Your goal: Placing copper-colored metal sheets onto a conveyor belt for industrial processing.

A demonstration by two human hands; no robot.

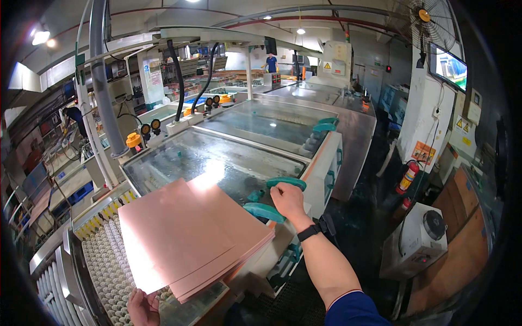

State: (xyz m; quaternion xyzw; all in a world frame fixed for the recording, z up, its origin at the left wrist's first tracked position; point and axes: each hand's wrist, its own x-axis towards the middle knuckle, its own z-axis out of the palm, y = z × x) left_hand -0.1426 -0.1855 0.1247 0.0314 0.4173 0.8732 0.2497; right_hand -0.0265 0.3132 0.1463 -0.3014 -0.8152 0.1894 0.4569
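My left hand (143, 307) grips the near corner of a stack of thin copper-coloured sheets (190, 233), held flat above the roller conveyor (106, 261) of a long machine. My right hand (287, 199) rests on the machine's edge, closed around a teal handle (286, 183) of the glass lid (212, 160). A second teal handle (263, 211) lies just below that hand. A black band sits on my right wrist.
The long machine runs away from me with more glass lids (272, 125) and grey hoses (100, 76). A red fire extinguisher (408, 177) and a white box unit (416, 239) stand on the dark floor at right. People work far off at the back and left.
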